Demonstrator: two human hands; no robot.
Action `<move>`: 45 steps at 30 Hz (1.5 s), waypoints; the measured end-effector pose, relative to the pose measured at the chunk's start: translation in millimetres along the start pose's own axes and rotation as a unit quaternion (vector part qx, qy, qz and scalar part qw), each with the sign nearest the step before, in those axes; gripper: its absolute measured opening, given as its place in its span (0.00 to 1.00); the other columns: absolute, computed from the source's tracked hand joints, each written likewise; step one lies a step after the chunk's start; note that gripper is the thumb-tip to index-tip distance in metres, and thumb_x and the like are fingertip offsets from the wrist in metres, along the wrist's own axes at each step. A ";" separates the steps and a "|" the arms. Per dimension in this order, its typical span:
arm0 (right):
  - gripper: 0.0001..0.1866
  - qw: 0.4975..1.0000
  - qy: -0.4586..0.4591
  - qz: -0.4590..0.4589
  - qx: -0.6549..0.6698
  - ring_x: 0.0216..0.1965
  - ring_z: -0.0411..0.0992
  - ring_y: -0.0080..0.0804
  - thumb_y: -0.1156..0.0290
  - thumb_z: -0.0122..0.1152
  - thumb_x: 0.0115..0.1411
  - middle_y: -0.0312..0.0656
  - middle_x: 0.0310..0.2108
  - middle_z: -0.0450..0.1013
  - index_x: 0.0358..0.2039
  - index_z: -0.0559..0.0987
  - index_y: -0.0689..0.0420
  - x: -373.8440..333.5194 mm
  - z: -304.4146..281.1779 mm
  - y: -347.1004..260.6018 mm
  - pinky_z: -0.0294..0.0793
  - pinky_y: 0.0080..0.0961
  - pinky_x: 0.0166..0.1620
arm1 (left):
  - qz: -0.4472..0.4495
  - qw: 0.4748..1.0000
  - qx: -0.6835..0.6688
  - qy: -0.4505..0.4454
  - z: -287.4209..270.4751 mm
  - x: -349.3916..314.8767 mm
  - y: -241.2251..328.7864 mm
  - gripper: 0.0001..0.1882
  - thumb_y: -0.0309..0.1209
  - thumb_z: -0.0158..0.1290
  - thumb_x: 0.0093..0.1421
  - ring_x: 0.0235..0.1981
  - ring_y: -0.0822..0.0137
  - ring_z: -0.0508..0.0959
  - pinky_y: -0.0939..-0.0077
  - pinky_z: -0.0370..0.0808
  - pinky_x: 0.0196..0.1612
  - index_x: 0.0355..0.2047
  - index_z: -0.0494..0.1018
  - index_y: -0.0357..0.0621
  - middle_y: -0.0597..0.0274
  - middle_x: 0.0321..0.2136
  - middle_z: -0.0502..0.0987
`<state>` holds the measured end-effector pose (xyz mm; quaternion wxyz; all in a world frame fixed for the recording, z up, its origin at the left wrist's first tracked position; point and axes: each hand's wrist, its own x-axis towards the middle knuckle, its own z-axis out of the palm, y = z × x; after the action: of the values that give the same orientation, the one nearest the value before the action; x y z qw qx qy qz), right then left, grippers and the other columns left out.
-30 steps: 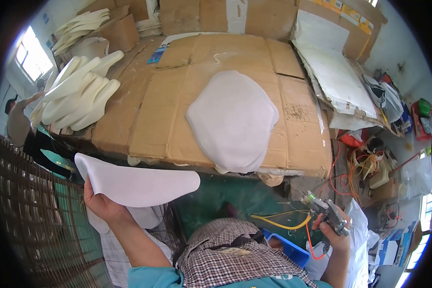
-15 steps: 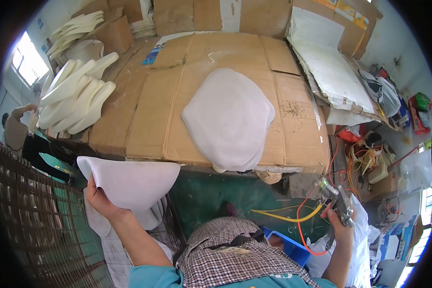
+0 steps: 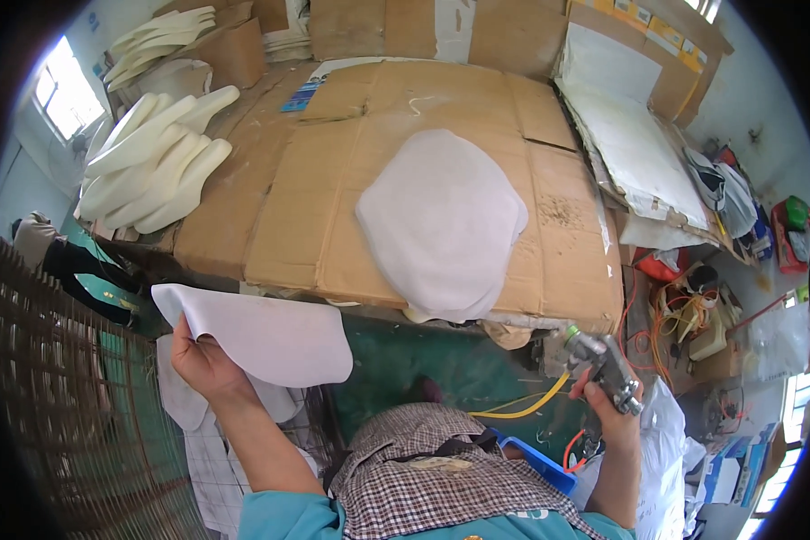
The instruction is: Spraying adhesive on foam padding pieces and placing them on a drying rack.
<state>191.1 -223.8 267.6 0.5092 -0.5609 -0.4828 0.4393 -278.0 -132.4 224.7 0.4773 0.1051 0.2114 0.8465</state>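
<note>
My left hand (image 3: 205, 362) pinches the left end of a pale lilac fabric piece (image 3: 279, 337), which hangs out over the green floor beside the table's front edge. In my right hand (image 3: 610, 405) is a metal spray gun (image 3: 600, 364), its nozzle end pointing up and left, with a yellow hose (image 3: 535, 407) running from it. On the cardboard-covered table (image 3: 288, 216) lies a rounded, padded form (image 3: 443, 225) with a pale lilac cover, its near end at the table edge. Neither hand touches that form.
Cream foam pieces (image 3: 153, 166) are piled at the table's left. A metal wire rack (image 3: 63, 387) stands left of me, with more pale fabric (image 3: 216, 450) beside it. A blue bin (image 3: 540, 468) and white plastic bags (image 3: 657, 441) are at my right. Farther left is another person (image 3: 40, 243).
The fabric in my left hand has swung right and lower at its free end. My right hand has brought the spray gun left and a little up.
</note>
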 end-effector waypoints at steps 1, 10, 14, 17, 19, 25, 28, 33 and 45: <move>0.20 0.999 0.023 0.002 -0.028 0.26 0.70 0.25 0.75 0.58 0.51 0.38 0.26 0.70 0.44 0.68 0.67 1.7 -4.5 2.6 0.71 0.21 0.32 | 0.002 1.000 0.000 0.000 0.5 -0.9 1.0 0.14 0.28 0.40 0.58 0.39 0.58 0.76 0.63 0.73 0.45 0.41 0.68 0.32 0.51 0.36 0.75; 0.20 0.993 -0.023 0.024 -0.110 0.26 0.70 0.22 0.77 0.58 0.48 0.37 0.25 0.70 0.43 0.69 0.67 -19.3 -32.5 -2.2 0.70 0.18 0.33 | 0.016 0.999 0.041 -0.012 -2.5 -2.0 -4.2 0.16 0.26 0.40 0.58 0.44 0.58 0.73 0.64 0.71 0.47 0.44 0.64 0.29 0.49 0.41 0.72; 0.21 0.995 0.082 0.004 -0.048 0.26 0.70 0.23 0.77 0.58 0.48 0.38 0.26 0.70 0.44 0.69 0.66 -9.5 -28.3 0.6 0.71 0.20 0.32 | 0.029 0.999 0.044 -0.004 4.8 0.7 -19.3 0.16 0.25 0.42 0.57 0.44 0.58 0.73 0.64 0.70 0.48 0.45 0.63 0.29 0.50 0.41 0.71; 0.22 0.998 -0.041 0.017 -0.032 0.27 0.71 0.25 0.79 0.57 0.49 0.39 0.27 0.70 0.46 0.67 0.67 -6.7 -33.6 -0.1 0.73 0.22 0.31 | 0.021 0.999 0.044 0.005 14.8 -2.6 -25.1 0.16 0.25 0.43 0.57 0.43 0.58 0.72 0.64 0.70 0.48 0.45 0.63 0.30 0.51 0.41 0.71; 0.22 0.999 -0.054 -0.002 -0.007 0.27 0.70 0.25 0.79 0.57 0.49 0.38 0.27 0.70 0.47 0.67 0.66 -2.3 -24.2 5.2 0.72 0.21 0.31 | 0.011 0.999 0.041 0.000 19.5 -2.7 -27.4 0.16 0.25 0.44 0.56 0.43 0.58 0.72 0.64 0.70 0.48 0.45 0.63 0.31 0.51 0.41 0.71; 0.20 0.999 0.037 -0.023 -0.016 0.26 0.70 0.24 0.77 0.57 0.50 0.38 0.26 0.70 0.45 0.68 0.66 27.2 -30.5 9.9 0.70 0.20 0.31 | 0.009 1.000 0.018 0.008 24.4 2.2 -33.2 0.15 0.24 0.43 0.57 0.42 0.59 0.73 0.64 0.71 0.48 0.45 0.63 0.32 0.52 0.41 0.71; 0.21 0.997 0.049 -0.027 -0.052 0.26 0.70 0.24 0.76 0.58 0.49 0.38 0.25 0.70 0.45 0.68 0.66 25.9 -46.8 10.5 0.70 0.20 0.30 | 0.035 0.999 0.028 0.018 25.6 2.9 -33.4 0.15 0.23 0.42 0.57 0.42 0.60 0.73 0.64 0.71 0.47 0.45 0.63 0.33 0.53 0.41 0.72; 0.24 0.999 -0.032 0.004 -0.040 0.25 0.70 0.25 0.74 0.60 0.47 0.38 0.25 0.69 0.46 0.68 0.67 22.9 -61.3 11.4 0.72 0.21 0.30 | 0.040 0.998 0.038 -0.030 29.4 0.8 -36.0 0.15 0.24 0.40 0.58 0.43 0.61 0.73 0.64 0.71 0.47 0.47 0.63 0.36 0.55 0.41 0.72; 0.22 0.996 -0.085 0.009 0.006 0.24 0.71 0.24 0.75 0.60 0.47 0.39 0.23 0.71 0.44 0.70 0.66 105.4 -76.8 37.2 0.72 0.22 0.29 | 0.089 0.994 0.060 -0.003 38.8 2.8 -37.7 0.17 0.24 0.41 0.56 0.45 0.57 0.72 0.61 0.69 0.49 0.47 0.63 0.32 0.51 0.42 0.71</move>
<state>285.8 -131.4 237.8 0.4660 -0.5228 -0.5163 0.4929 -236.0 -102.9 241.8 0.3934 0.1544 0.2500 0.8711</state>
